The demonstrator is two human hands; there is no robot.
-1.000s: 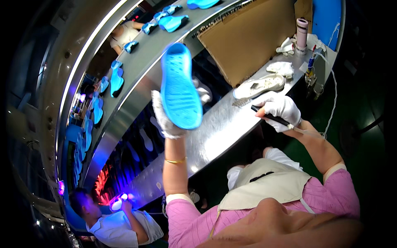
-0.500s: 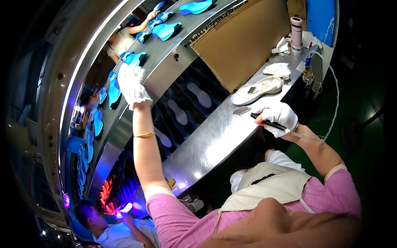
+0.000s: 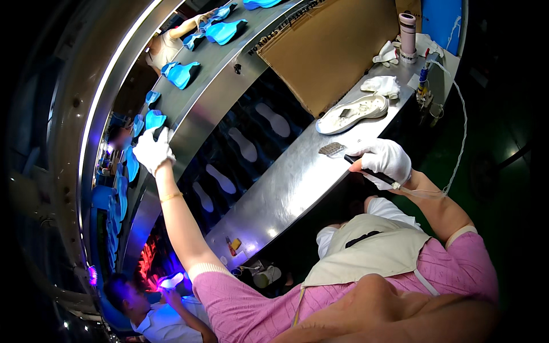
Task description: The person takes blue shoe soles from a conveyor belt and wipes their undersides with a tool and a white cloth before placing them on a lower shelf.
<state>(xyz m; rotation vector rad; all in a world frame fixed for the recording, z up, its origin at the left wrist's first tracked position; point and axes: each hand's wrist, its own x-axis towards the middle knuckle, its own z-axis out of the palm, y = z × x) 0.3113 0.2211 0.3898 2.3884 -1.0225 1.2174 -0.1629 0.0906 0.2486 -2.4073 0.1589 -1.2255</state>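
Metal bench [image 3: 269,211] holding a white shoe [image 3: 353,116], a grey patch [image 3: 331,150] near it; left of the shoe, a conveyor [image 3: 213,64] carries blue soles [image 3: 155,119].

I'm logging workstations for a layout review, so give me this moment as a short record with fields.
Left hand: white-gloved, at a blue sole on the conveyor; grip unclear
Right hand: white-gloved, holding a black pen-like tool
Metal bench: white shoe, pink bottle
Beyond the bench: brown cardboard
Lower left: co-worker holding a brightly lit object
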